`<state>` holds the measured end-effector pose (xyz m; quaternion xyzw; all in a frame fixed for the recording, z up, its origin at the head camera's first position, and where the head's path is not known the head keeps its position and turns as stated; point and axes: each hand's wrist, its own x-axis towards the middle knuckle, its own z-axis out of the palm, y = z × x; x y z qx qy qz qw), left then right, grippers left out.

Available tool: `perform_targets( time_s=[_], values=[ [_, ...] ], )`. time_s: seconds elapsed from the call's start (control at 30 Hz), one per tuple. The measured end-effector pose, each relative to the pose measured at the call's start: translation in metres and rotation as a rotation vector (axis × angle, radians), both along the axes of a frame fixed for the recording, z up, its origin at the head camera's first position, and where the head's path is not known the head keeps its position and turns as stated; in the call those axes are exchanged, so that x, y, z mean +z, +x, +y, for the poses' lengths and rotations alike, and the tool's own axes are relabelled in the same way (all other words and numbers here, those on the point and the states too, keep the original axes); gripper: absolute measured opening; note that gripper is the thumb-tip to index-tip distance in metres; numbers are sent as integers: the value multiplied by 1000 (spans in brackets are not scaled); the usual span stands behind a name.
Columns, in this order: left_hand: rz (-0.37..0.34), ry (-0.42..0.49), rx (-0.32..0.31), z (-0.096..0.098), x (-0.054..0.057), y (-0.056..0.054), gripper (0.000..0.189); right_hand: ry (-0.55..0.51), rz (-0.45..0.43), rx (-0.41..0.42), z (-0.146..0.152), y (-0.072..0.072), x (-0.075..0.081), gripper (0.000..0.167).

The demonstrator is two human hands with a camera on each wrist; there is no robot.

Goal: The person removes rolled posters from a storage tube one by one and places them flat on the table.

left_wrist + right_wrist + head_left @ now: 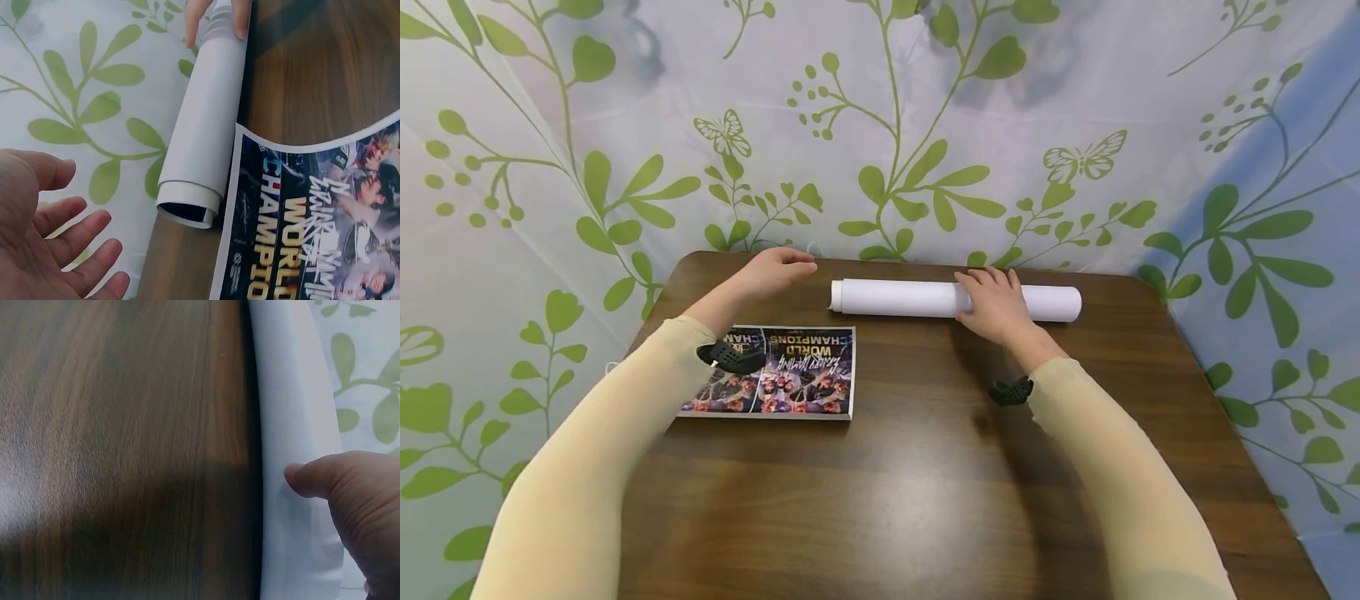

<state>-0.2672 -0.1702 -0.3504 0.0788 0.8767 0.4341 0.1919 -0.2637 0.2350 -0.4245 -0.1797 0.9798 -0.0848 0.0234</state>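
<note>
Paper roll: white paper roll (895,297) lying lengthwise along the far side of the table (910,467), right of centre, in front of the curtain (662,125).
Roll's left end: inner layer sticks out a little past the outer one; hollow, dark inside.
Right hand: right hand (996,304) laid over the roll, right of its middle; fingers reach over the far side, thumb on the near side, so it has a hold around the roll. Thumb tip on the white surface shows in the right wrist view.
Left hand: left hand (767,273) off the roll's left end, near but apart, palm open, fingers loosely spread and slightly bent, holding nothing.
Poster: dark, colourful poster (808,375) with white border, flat on the table at left, nearer the person than the roll; two panels side by side, "WORLD CHAMPIONS" reads upside down in the head view. Partly hidden by the left forearm.
Sleeves: pale yellow left sleeve (587,433) and right sleeve (1120,450), reaching in from the bottom corners.
Wrists: black band (737,358) on the left, similar one on the right.
Table: brown wood grain, rounded far corners, bright glare low centre.
Curtain: whitish, green leaves and butterflies, bluish at right.
</note>
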Motion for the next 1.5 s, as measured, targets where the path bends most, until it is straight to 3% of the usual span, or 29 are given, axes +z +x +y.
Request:
perform_targets(
  time_s=[0.3,0.57,0.97,1.3,1.5],
  values=[
    [-143,70,117,20,-25,-15,57,8,-18,-7,8,-6,-2,78],
    [-240,91,174,33,-46,-20,58,13,-31,-5,10,-9,-7,74],
    [-299,133,317,44,-62,-25,45,10,-39,-19,9,-9,-6,73],
    [-295,132,341,48,-70,-27,30,11,-41,-20,8,-8,-5,72],
    [-312,152,365,49,-72,-29,34,12,-45,-28,7,-7,-4,72]
  ],
)
